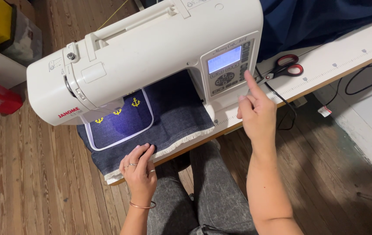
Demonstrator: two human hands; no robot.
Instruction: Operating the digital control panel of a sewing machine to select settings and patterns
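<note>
A white embroidery sewing machine (151, 48) stands on a white table. Dark blue denim (181, 117) with a frayed pale edge lies under it, held in a white hoop frame (149, 126), with small yellow anchors (136, 102) stitched inside. My left hand (139, 167) rests flat on the denim's near edge beside the hoop. My right hand (255, 111) is raised with the index finger stretched out, its tip at the machine's button panel (227, 78) below the lit blue screen (224, 59). Neither hand holds anything.
Red-handled scissors (287, 67) lie on the table (347, 56) right of the machine, next to a black cable. Navy fabric (316, 17) is piled at the back right. A wooden floor, a red box (3, 100) at left and my grey-trousered knees lie below.
</note>
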